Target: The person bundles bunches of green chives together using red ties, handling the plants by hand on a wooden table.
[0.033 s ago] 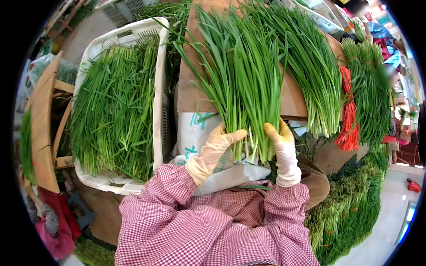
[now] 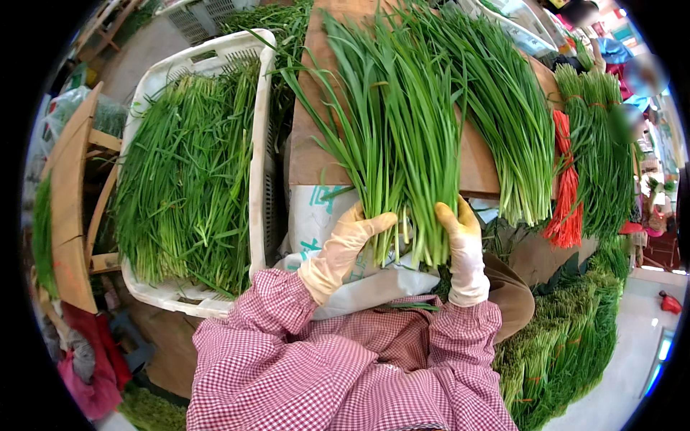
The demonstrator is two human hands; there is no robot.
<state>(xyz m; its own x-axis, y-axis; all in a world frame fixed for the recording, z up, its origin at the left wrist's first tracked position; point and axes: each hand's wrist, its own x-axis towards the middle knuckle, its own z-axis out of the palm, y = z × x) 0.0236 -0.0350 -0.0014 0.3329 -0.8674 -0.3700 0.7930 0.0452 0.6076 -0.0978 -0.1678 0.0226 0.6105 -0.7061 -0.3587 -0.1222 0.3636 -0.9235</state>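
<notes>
Long green garlic chives (image 2: 424,136) fan out across a wooden board, their pale cut ends toward me. My left hand (image 2: 357,233), in a cream glove with a yellowed thumb, is closed around the left part of the bunch, thumb on top. Around the right part closes my right hand (image 2: 463,233), gloved the same way, its fingers partly hidden behind the stalks. A few short pale stalks show in the gap between the two parts. Just to the right lies a second pile of garlic chives (image 2: 514,136), touched by neither hand.
A white plastic crate (image 2: 257,165) full of chives stands at left. Red ties (image 2: 566,183) hang beside the second pile, near tied bundles (image 2: 593,144). More bundles (image 2: 560,337) are stacked at lower right. A white printed sack (image 2: 309,215) drapes the near edge of the wooden board (image 2: 320,154).
My right hand has shifted slightly to the right with its part of the garlic chives, and the gap between my hands is a little wider. Both hands keep their hold.
</notes>
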